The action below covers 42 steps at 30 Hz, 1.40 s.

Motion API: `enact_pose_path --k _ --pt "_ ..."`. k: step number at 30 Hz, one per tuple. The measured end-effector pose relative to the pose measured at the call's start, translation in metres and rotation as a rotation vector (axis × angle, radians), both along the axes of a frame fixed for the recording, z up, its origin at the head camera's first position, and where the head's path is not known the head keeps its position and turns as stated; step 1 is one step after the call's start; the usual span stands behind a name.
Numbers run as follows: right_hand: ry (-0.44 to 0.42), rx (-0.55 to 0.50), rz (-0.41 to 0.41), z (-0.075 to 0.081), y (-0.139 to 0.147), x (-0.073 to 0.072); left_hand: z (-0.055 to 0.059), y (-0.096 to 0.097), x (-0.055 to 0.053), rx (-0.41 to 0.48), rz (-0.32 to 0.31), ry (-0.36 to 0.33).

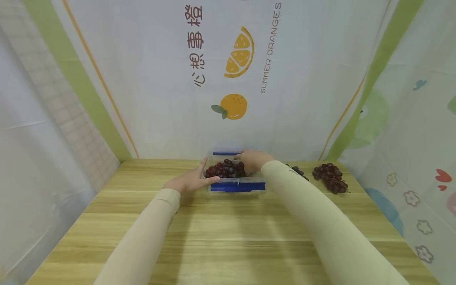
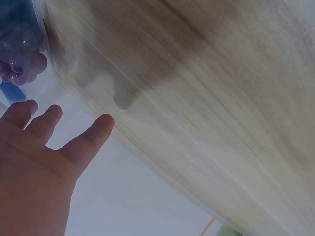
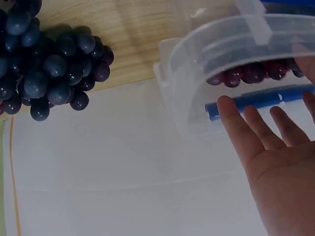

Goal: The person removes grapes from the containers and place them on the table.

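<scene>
A clear plastic box (image 1: 253, 181) with blue clips stands at the back of the table, a bunch of red-purple grapes (image 1: 226, 170) inside it. My left hand (image 1: 188, 181) is at the box's left side, fingers spread, thumb along the front rim. The left wrist view shows that hand (image 2: 39, 167) with straight fingers beside the box. Over the box's right part is my right hand (image 1: 253, 160), its lower side hidden by the sleeve and the box. In the right wrist view its fingers (image 3: 240, 130) are extended and apart, overlapping the box wall (image 3: 179, 91).
Right of the box lies a bunch of dark grapes (image 1: 298, 171), partly behind the right sleeve. A redder bunch (image 1: 331, 178) lies farther right, near the table's (image 1: 221, 245) edge. A printed white cloth (image 1: 160, 118) hangs close behind the box. A small dark bit shows beside the left sleeve.
</scene>
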State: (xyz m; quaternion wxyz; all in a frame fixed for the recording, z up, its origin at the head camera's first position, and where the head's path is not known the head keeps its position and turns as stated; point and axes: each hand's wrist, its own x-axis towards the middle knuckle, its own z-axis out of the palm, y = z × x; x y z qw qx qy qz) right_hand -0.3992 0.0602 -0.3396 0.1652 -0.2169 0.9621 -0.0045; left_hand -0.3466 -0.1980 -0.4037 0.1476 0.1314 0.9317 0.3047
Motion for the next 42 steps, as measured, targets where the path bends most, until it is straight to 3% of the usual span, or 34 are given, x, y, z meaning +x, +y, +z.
enact_pose_path --k 6,12,18,26,31,42 --pt "-0.037 0.086 -0.001 -0.011 -0.007 -0.009 0.003 -0.001 -0.001 -0.014 -0.003 -0.007" --pt "0.01 0.181 0.032 -0.016 -0.011 -0.018 0.003 -0.001 -0.002 -0.015 -0.011 -0.014" --pt "0.002 0.219 0.061 -0.019 -0.01 -0.027 0.001 -0.002 -0.003 -0.017 -0.01 -0.009" --pt "-0.093 0.218 0.064 -0.025 -0.01 -0.038 -0.002 -0.002 -0.003 -0.015 -0.009 0.002" --pt "-0.134 0.139 0.019 -0.022 -0.003 -0.035 -0.004 -0.002 -0.003 -0.001 -0.008 -0.002" --pt "-0.174 0.001 0.013 0.004 0.01 -0.03 -0.001 -0.001 -0.002 -0.002 -0.002 0.003"
